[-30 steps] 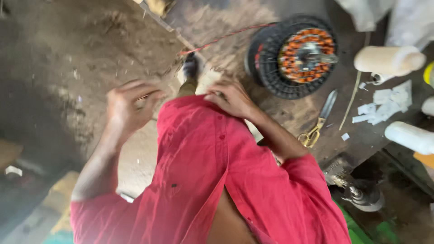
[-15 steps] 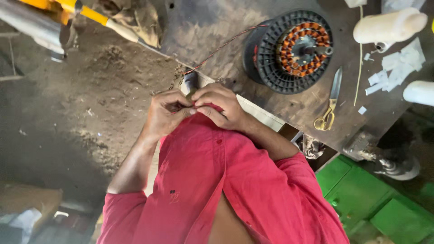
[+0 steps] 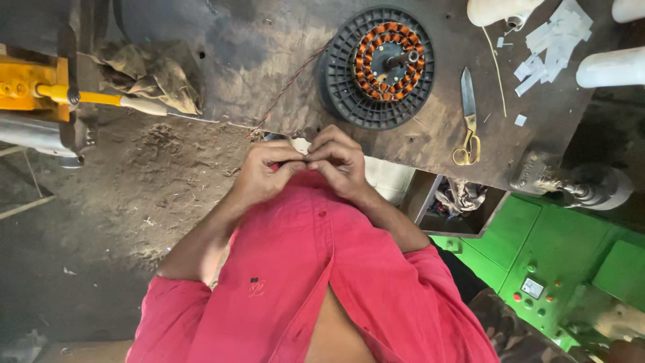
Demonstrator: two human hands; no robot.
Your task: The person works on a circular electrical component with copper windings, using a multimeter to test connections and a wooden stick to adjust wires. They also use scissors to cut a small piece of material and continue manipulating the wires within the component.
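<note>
— Head view: what is held by the two hands?

— The left hand and right hand are met fingertip to fingertip at the counter edge, above a red shirt. Each grip is pinched on something too small to be made out; a thin wire is seen running across the counter towards them.

— What is counted on the counter?

— One round stator with copper coils, well apart from the hands; one pair of scissors just right of it; one rag at the left; three white rolls and a scatter of paper slips at the far right.
</note>
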